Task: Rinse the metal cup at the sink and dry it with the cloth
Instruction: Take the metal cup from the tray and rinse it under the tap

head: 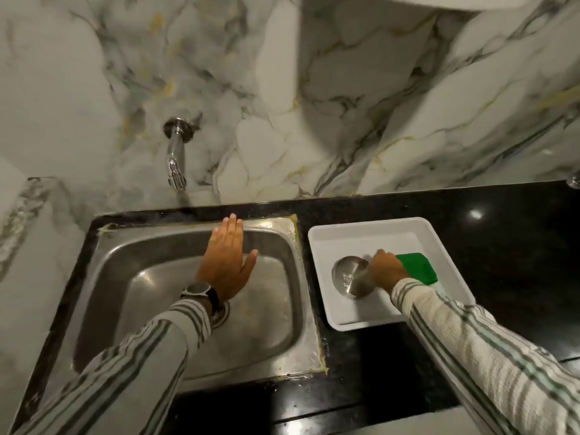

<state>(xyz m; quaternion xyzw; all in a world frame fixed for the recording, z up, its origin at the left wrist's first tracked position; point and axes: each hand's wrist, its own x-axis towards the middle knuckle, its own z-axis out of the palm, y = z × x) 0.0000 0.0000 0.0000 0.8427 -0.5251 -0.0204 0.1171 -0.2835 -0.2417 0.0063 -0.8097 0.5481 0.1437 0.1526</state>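
Steel round cup lies tipped in white plastic tray beside folded green cloth; my right hand grips it for lifting, left hand spread wide, empty, over steel sink

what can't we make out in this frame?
- Head view: the right hand covers part of the metal cup; its grip can't be judged fully.
- The green cloth is partly hidden by that hand and sleeve.
- The sink drain is mostly hidden behind the left hand wrist and watch.
- Tap: blur hides whether water runs.
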